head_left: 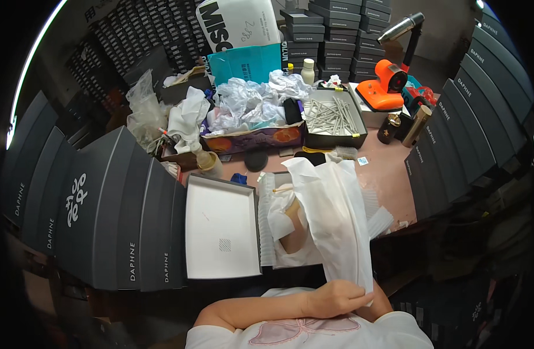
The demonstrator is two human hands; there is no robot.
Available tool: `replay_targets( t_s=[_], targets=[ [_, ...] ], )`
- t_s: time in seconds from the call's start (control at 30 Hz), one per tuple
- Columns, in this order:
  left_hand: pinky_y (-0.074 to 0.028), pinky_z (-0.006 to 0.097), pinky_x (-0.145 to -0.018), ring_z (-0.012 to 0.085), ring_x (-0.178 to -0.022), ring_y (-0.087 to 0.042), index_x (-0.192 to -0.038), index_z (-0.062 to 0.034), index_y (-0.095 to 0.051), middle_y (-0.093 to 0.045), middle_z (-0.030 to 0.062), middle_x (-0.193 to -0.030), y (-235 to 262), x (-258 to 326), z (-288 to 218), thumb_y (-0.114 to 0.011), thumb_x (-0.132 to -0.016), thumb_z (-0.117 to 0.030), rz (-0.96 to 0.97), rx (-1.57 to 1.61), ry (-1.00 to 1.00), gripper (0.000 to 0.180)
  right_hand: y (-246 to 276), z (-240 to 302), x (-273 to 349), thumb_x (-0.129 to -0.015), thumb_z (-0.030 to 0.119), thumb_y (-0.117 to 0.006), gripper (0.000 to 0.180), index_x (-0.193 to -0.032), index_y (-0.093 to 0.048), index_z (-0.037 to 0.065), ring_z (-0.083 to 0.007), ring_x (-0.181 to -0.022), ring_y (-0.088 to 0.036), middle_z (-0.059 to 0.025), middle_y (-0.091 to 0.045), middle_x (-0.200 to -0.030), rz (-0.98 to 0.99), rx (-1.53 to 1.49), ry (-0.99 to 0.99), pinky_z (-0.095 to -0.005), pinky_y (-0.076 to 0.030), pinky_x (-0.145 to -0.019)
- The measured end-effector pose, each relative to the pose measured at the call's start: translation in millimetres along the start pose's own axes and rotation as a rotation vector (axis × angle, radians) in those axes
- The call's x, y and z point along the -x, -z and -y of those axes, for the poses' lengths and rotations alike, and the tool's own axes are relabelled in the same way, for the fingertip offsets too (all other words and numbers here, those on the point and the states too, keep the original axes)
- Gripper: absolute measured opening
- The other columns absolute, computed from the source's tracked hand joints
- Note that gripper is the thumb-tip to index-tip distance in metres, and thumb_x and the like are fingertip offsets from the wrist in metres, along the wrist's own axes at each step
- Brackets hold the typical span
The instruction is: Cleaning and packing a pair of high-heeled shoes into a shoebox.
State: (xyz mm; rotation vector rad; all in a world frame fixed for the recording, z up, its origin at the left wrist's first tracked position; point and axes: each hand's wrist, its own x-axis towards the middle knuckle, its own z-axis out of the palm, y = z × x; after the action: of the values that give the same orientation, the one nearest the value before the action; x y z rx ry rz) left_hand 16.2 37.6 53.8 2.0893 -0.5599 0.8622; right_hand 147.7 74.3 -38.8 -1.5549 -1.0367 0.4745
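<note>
Wrapping [335, 215] extends forward from the pinching left hand [338, 298].

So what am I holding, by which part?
Your left hand pinches the long white wrapping at its near edge; your right hand is hidden, so I can't tell.

"From my remote seat, I start at the desk's [395, 168] near edge. What lies there?"

"I see a box lid [220, 218]; right of it, a strip of bubble wrap [267, 227], then a partly covered item [296, 235]. A paper sheet [331, 198] overlaps its right side and overhangs the edge."

"And toward the far edge?"

"I find a carton [252, 140] with crumpled paper [244, 104] in it, and sticks [331, 116] in a tray [337, 141] on its right."

"The sides?"

"Left stack [116, 209], right stack [462, 116]: boxes flank both edges."
</note>
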Motion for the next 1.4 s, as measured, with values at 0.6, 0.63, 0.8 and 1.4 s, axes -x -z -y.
replay_targets(
  t_s=[0.6,0.63,0.8,1.4],
  targets=[
    [-0.051,0.047,-0.084,0.0417,-0.093,-0.064,-0.133,0.0055,-0.042,-0.062,0.0252,-0.108,58,43,186,-0.074,-0.079,-0.038,0.275,-0.676,1.151,0.076,145,-27,-34,-0.091,0.019,-0.060,0.032,-0.111,-0.060,-0.006,-0.0206,-0.086,-0.067,-0.0168,-0.066,-0.102,-0.073,0.291,-0.030,-0.0342,-0.055,-0.071],
    [-0.052,0.047,-0.083,0.0421,-0.092,-0.064,-0.134,0.0055,-0.041,-0.062,0.0257,-0.106,56,46,195,-0.075,-0.078,-0.039,0.352,-0.739,1.169,0.079,148,-30,-26,-0.091,0.019,-0.059,0.031,-0.110,-0.061,-0.006,-0.0204,-0.085,-0.067,-0.0168,-0.067,-0.102,-0.040,0.321,-0.068,-0.0340,-0.055,-0.071],
    [-0.051,0.044,-0.086,0.0402,-0.099,-0.065,-0.141,0.0010,-0.032,-0.063,0.0248,-0.114,67,40,200,-0.069,-0.078,-0.035,0.435,-0.638,1.376,0.082,183,-45,53,-0.092,0.016,-0.059,0.027,-0.107,-0.063,-0.006,-0.0193,-0.082,-0.068,-0.0166,-0.068,-0.099,0.285,0.663,-0.441,-0.0334,-0.055,-0.069],
    [-0.047,0.035,-0.092,0.0258,-0.103,-0.063,-0.129,-0.0002,-0.057,-0.067,0.0201,-0.110,114,-27,114,-0.051,-0.098,-0.037,0.586,0.487,1.063,0.048,160,88,39,-0.063,0.019,-0.078,0.086,-0.142,-0.044,0.010,-0.0273,-0.095,-0.062,-0.0144,-0.059,-0.118,0.528,0.686,0.470,-0.0371,-0.050,-0.086]
  ],
)
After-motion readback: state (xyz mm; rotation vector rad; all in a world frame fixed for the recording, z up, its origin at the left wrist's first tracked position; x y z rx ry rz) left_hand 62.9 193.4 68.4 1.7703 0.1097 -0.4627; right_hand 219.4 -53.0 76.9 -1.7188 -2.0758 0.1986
